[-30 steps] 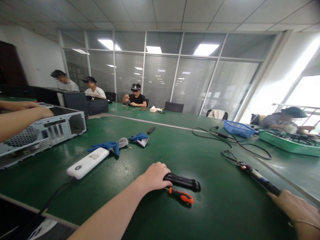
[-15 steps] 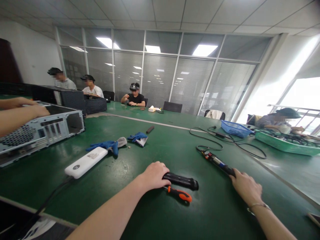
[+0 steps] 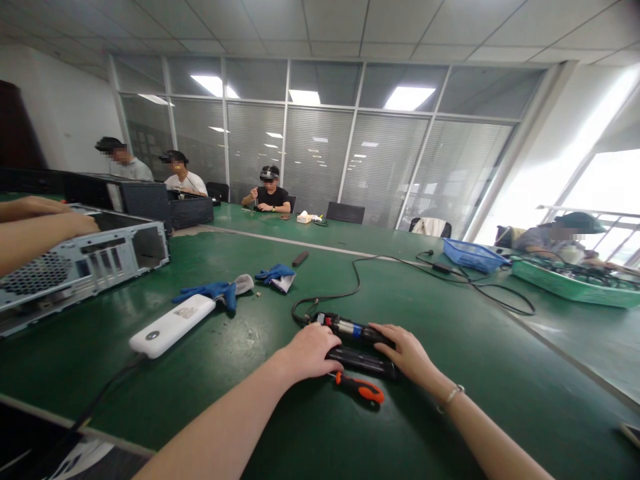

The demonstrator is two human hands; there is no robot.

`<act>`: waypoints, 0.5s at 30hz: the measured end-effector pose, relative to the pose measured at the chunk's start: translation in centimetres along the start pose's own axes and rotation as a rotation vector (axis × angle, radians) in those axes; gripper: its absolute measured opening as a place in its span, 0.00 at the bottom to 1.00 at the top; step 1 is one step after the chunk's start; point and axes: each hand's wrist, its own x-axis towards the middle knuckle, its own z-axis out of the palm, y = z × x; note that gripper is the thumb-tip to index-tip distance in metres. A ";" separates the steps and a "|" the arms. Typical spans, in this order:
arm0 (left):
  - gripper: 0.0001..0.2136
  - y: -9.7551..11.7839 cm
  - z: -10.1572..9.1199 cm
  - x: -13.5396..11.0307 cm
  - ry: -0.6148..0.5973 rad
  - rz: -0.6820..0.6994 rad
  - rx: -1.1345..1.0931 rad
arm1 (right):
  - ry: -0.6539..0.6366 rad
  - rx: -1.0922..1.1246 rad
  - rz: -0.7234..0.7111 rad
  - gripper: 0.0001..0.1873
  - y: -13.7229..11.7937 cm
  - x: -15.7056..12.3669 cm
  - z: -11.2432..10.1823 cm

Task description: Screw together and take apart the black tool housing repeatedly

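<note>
"Two hands are busy here; what does each have?"

"The left hand (image 3: 310, 350) is curled over one end of the black handle shell (image 3: 363, 362), thumb along its near edge. The right hand (image 3: 410, 353) has its fingers and thumb closed about the dark end of the opened corded tool (image 3: 354, 329)."

"Where do those lie?"

"Side by side on the bench (image 3: 400, 443), tool beyond shell, with the orange-and-black screwdriver (image 3: 361, 389) just on the near side."

"Which step would you call this?"

"Bringing the tool alongside the shell, I'd judge. Whether they touch, I can't tell."

"And the next move calls for?"

"Probably a steady left hand, careful lining-up with the right, and slack in the power cord (image 3: 358, 277)."
</note>
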 end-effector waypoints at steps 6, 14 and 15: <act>0.19 -0.1 -0.1 0.1 -0.013 0.038 -0.014 | 0.031 0.139 -0.050 0.22 -1.9 -0.7 -0.2; 0.21 0.1 -1.3 0.1 0.058 0.098 0.055 | -0.002 0.179 -0.169 0.19 -3.5 -1.5 -1.7; 0.22 0.0 -1.3 0.1 0.074 0.103 0.067 | -0.013 0.151 -0.186 0.20 -3.7 -1.5 -1.7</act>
